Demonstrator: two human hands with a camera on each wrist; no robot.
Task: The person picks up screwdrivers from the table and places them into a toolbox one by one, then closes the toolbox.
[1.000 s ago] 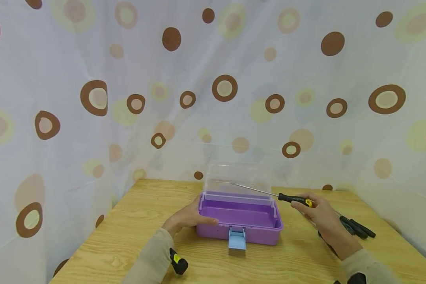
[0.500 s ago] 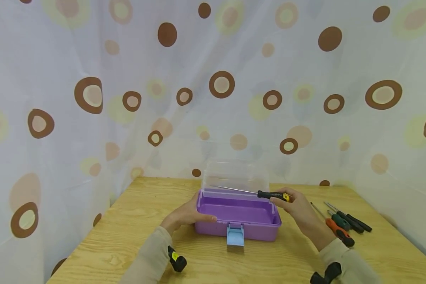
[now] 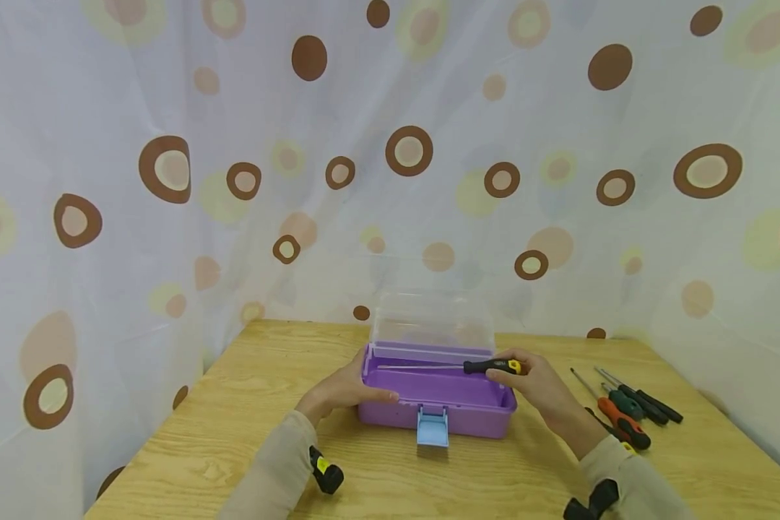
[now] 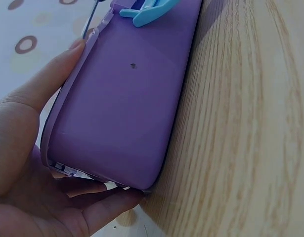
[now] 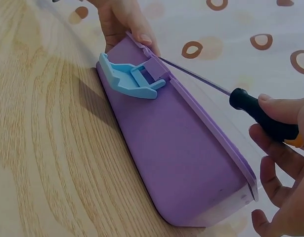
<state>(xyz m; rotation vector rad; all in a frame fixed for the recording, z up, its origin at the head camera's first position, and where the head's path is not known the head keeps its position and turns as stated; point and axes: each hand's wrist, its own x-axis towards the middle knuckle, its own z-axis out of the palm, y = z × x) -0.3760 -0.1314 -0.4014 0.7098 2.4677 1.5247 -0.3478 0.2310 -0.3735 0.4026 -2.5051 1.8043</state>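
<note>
A purple plastic toolbox (image 3: 435, 419) stands on the table, its clear lid (image 3: 434, 318) tipped back and its light blue latch (image 3: 432, 427) hanging down in front. My left hand (image 3: 344, 390) grips the box's left end; in the left wrist view the thumb (image 4: 55, 74) lies along the front rim and the fingers bend round the end wall. With my right hand (image 3: 539, 383) I pinch the black and yellow handle of a screwdriver (image 3: 484, 367). Its shaft points left, level over the box's opening. From the right wrist, the screwdriver (image 5: 255, 111) appears between thumb and fingers.
Right of the box lie several more screwdrivers, among them an orange and black one (image 3: 622, 422), a green one (image 3: 626, 404) and a black-handled one (image 3: 659, 408). Another is partly hidden by my right forearm. A spotted curtain (image 3: 338, 217) hangs behind the wooden table (image 3: 234, 404).
My right hand has brought the screwdriver leftward from the box's right side and lowered it over the opening, turning it level. The left hand keeps its hold on the box.
</note>
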